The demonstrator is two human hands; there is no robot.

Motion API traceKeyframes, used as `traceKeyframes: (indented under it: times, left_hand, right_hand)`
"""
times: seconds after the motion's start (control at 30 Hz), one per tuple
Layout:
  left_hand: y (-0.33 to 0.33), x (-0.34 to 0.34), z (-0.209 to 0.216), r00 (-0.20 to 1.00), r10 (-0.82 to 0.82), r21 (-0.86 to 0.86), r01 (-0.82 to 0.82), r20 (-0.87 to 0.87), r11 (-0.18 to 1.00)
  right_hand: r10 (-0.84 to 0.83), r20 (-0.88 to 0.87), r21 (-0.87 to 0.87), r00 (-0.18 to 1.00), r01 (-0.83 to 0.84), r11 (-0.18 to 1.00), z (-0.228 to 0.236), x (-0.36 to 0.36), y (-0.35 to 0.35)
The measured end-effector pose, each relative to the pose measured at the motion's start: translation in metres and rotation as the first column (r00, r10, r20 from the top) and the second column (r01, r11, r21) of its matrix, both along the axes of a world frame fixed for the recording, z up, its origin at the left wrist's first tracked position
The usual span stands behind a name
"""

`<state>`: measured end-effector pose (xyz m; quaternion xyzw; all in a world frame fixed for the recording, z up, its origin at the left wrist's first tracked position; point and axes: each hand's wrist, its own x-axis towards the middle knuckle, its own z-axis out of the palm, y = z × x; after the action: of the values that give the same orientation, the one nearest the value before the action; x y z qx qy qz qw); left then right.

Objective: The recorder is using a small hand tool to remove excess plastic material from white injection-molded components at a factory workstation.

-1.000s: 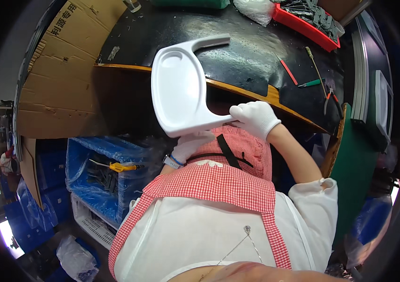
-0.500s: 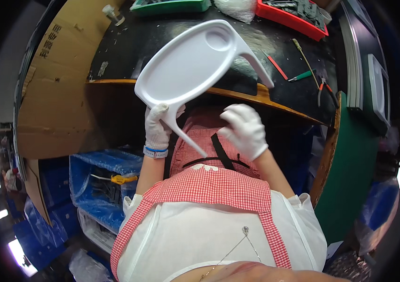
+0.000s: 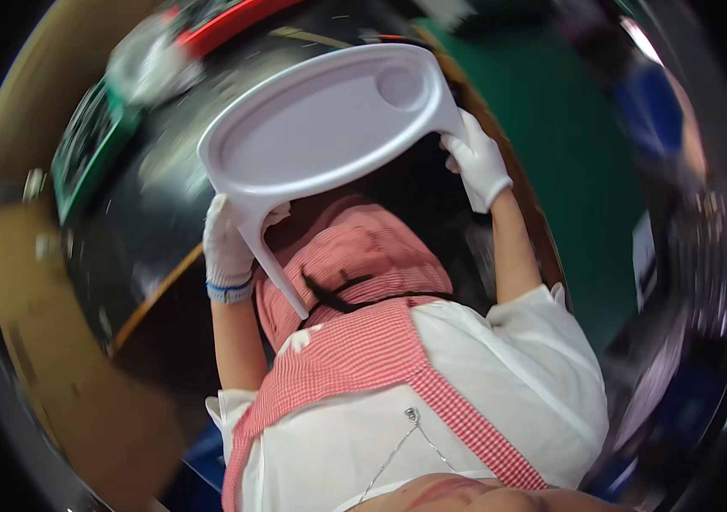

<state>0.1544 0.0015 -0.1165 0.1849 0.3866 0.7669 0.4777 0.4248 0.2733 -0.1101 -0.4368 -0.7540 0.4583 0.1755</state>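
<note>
Our right hand [image 3: 481, 162] just clamped onto the white tray [image 3: 312, 124] at its four o'clock, left hand [image 3: 225, 247] pinching seven. So we've got it two-handed now, around eleven o'clock.

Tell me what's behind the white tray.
Past the white tray, the black tabletop and, farther back, a blurred red bin show. Whatever the tray directly covers is hidden.

The left hand's gloved grip [image 3: 228, 246] holds a white oval plastic tray [image 3: 312, 128] where one arm begins; the right hand's gloved grip [image 3: 472, 160] holds its right end. A black table [image 3: 143, 218] bears a blurred green bin [image 3: 100, 166] and red bin [image 3: 220, 32].
</note>
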Motion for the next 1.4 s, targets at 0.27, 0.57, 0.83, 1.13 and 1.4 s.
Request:
traceKeyframes:
  times: [0.27,0.57,0.83,1.13,1.4]
  left_hand:
    - [0.086,0.02,-0.029,0.91,-0.41,-0.052,0.408,-0.065,0.912]
    - [0.088,0.031,-0.064,0.926,-0.375,-0.219,0.373,0.035,0.902]
    - [0.062,0.021,-0.067,0.963,-0.263,-0.268,0.269,0.056,0.925]
    - [0.032,0.016,-0.072,0.988,-0.087,-0.361,0.128,0.13,0.924]
    - [-0.04,0.016,-0.062,0.953,0.259,-0.46,-0.161,0.157,0.873]
  right_hand:
    - [-0.766,0.068,0.117,0.64,0.757,0.643,0.03,0.308,-0.017]
    - [-0.964,0.221,0.005,0.148,0.988,0.153,-0.032,0.533,-0.094]
    - [-0.865,0.482,0.686,-0.142,0.675,0.272,-0.037,0.505,-0.018]
    - [-0.486,0.25,0.606,0.838,0.256,0.753,-0.005,0.167,0.236]
    - [-0.505,-0.19,-0.106,0.842,0.494,0.863,-0.023,-0.057,0.422]
